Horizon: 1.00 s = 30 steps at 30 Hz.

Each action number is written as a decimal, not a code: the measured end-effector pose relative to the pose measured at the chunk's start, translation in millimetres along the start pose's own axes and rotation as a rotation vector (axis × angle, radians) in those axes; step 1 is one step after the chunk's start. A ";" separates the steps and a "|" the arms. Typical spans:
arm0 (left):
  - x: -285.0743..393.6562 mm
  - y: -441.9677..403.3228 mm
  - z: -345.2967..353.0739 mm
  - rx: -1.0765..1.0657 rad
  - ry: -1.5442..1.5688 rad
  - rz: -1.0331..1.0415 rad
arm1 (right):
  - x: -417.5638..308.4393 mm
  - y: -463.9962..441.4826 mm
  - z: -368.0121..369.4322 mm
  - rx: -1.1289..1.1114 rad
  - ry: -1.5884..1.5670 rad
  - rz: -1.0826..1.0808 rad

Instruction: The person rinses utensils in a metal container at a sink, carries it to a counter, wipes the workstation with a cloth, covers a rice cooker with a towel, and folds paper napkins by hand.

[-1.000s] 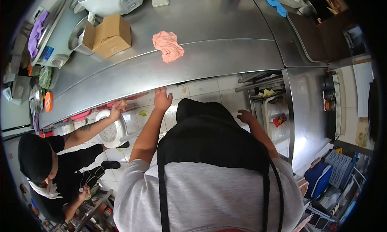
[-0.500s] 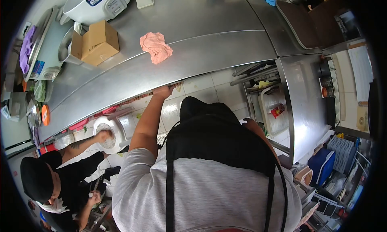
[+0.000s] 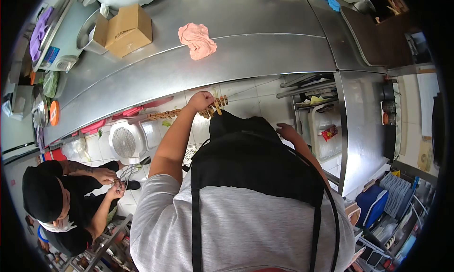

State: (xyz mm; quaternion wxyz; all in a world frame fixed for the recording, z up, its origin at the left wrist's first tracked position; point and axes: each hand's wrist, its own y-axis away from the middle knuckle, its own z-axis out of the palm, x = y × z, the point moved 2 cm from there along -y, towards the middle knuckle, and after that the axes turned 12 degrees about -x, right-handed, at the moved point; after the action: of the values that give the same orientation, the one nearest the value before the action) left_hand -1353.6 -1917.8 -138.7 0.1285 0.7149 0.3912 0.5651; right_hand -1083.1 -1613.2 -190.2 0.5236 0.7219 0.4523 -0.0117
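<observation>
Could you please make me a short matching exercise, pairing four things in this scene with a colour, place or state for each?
Things:
1. string of brownish pieces
2. cloth
3. box
4. stool

Descriptions:
A. brown cardboard, one flap open, towards the left part of the steel counter
B. white, with a perforated round seat, on the tiled floor
C. in the grip of the left hand of the person in the grey shirt
D. pink and crumpled

Right pairs: 1-C; 2-D; 3-A; 4-B
</observation>
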 end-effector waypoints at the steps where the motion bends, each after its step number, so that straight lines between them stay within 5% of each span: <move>1: -2.0 1.4 2.1 -0.001 0.008 0.012 | -9.0 -8.3 0.4 -0.004 -0.023 -0.029; 6: 0.6 16.2 7.7 -0.007 0.123 0.018 | -119.9 -3.2 -10.1 -0.196 -0.336 -0.253; 13: 13.9 33.9 4.9 -0.052 0.257 0.017 | -229.0 6.4 4.0 -0.438 -0.500 -0.255; 21: 20.1 40.1 2.3 -0.086 0.316 0.006 | -251.2 -13.0 24.8 -0.358 -0.587 -0.194; 30: 23.3 44.1 -1.4 -0.166 0.426 -0.023 | -232.5 -25.3 28.3 -0.221 -0.202 -0.378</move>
State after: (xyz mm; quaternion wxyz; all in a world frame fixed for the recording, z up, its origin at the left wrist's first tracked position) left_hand -1335.4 -1930.8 -94.2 0.1079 0.5617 0.3697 0.7322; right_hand -1224.2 -1782.8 -107.8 0.6306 0.5578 0.5233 -0.1319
